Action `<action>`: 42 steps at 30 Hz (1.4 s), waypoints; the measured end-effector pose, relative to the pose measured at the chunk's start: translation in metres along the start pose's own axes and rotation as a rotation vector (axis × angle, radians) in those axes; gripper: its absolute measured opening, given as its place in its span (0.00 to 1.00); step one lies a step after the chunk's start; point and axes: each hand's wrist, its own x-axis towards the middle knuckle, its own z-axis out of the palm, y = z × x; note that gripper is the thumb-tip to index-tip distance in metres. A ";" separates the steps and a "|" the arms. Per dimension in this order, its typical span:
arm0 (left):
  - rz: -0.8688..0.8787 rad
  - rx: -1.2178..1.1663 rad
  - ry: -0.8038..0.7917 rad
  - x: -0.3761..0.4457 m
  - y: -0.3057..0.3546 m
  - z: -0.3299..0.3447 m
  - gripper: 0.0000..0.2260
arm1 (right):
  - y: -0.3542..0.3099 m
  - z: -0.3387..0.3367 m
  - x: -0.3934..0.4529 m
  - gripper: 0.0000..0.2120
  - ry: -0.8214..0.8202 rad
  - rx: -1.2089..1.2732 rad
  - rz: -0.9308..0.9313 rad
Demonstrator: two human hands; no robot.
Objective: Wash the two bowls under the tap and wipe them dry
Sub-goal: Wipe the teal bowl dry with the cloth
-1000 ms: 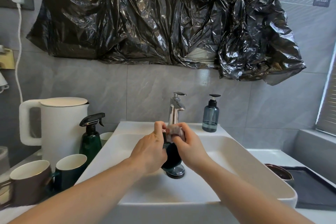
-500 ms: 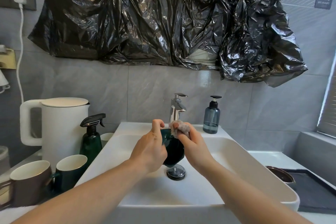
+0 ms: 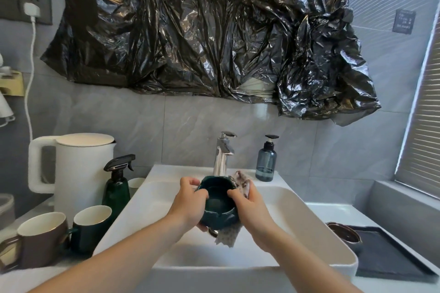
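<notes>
Green bowl point(image 3: 217, 200) gripped both hands; cloth point(image 3: 241, 184) probably right.

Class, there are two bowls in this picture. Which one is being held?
The dark green bowl, gripped by both hands over the sink with a cloth. The brown bowl sits untouched on the dark mat at right.

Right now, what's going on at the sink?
A person holds a dark green bowl over the white sink with both hands. The left hand grips its near side; the right hand presses a speckled cloth around the bowl's rim and outside. No water visibly runs from the tap. A second, brown bowl sits on the dark mat to the right.
</notes>
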 end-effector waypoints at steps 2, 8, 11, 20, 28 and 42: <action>-0.007 -0.070 -0.054 -0.012 -0.002 -0.005 0.12 | 0.005 0.005 -0.004 0.09 0.059 -0.009 0.034; 0.440 0.520 -0.213 -0.034 -0.023 -0.026 0.38 | 0.004 0.002 -0.008 0.09 0.223 0.043 0.162; 0.722 0.687 -0.196 -0.029 -0.026 -0.022 0.31 | 0.003 0.000 -0.013 0.08 0.217 0.069 0.212; 0.841 0.803 -0.129 -0.013 -0.032 -0.030 0.18 | -0.003 0.003 -0.017 0.20 0.164 0.111 0.157; 0.520 0.445 -0.155 -0.011 -0.034 -0.026 0.20 | 0.000 0.003 -0.020 0.13 0.104 -0.037 -0.134; 0.465 0.334 -0.131 -0.010 -0.034 -0.027 0.15 | 0.008 0.006 -0.014 0.16 0.116 -0.282 -0.137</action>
